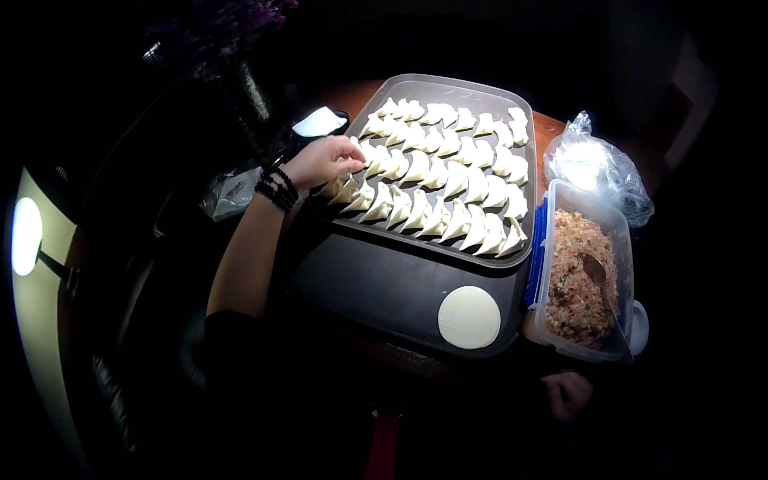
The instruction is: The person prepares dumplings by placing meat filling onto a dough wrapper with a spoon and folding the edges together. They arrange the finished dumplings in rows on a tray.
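My left hand [324, 162], with dark bead bracelets at the wrist, reaches to the left edge of the grey-brown tray [448, 84]. Its fingers are pinched at a folded dumpling [330, 187] there, which the hand partly hides. Several rows of pale dumplings [416, 210] stand on this tray. Below it, a second dark tray [360, 276] carries one round dumpling wrapper [469, 318], lying flat. Off to the lower right, my right hand [566, 394] is in shadow, its fingers curled closed, with nothing visible in them.
Right of the trays stands a clear plastic container [624, 260] of minced filling [580, 280], with a metal spoon [594, 272] in it. Behind it lies a crumpled clear plastic bag [592, 164]. Purple flowers [228, 28] rise at the back left. A lit lamp [27, 236] glows far left.
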{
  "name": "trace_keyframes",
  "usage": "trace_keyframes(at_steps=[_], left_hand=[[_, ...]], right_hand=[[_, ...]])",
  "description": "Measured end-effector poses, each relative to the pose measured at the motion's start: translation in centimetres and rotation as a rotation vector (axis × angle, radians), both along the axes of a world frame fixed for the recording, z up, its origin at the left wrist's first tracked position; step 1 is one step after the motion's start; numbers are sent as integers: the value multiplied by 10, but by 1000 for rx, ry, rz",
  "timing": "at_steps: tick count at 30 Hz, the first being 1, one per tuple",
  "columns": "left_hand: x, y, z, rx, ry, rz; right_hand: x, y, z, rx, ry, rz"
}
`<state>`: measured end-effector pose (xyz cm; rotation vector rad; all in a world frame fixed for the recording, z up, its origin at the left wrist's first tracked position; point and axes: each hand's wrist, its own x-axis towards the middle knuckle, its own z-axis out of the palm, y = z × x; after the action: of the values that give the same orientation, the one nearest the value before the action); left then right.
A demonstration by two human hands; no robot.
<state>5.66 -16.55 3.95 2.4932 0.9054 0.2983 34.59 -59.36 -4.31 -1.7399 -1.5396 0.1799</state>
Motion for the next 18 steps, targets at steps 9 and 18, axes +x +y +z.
trace_keyframes(at_steps=[9, 18], left_hand=[[-16, -6, -37, 173, 61, -58], [-17, -3, -41, 155, 120, -86]], right_hand=[[-2, 2, 4, -4, -15, -3], [-1, 2, 4, -1, -7, 7]])
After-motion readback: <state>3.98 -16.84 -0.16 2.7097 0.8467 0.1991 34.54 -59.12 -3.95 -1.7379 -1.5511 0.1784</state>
